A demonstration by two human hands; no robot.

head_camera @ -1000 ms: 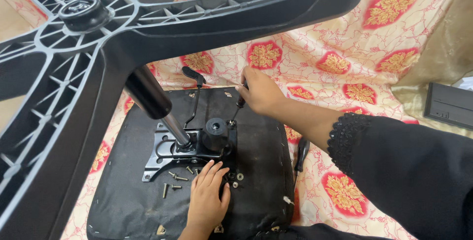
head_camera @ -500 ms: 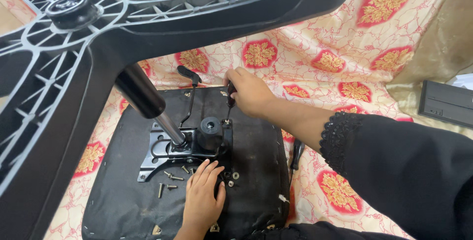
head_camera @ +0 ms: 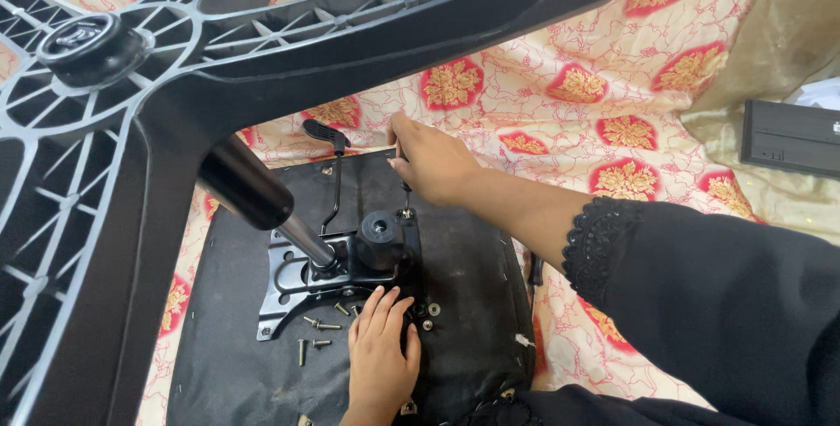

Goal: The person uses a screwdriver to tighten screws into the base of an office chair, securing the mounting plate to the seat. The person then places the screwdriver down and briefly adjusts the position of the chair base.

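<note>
While the right hand pinches a thin tool upright over the metal mounting plate on the upturned seat, the left hand presses flat beside loose screws. Plate looks stiff, heavy — best held by its edges; the screws are small and slippery.

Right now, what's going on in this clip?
A person works on an upturned office chair lying on a floral cloth. The right hand holds a thin tool upright over the black metal mechanism plate on the seat underside. The left hand rests flat beside it, near loose screws.
</note>
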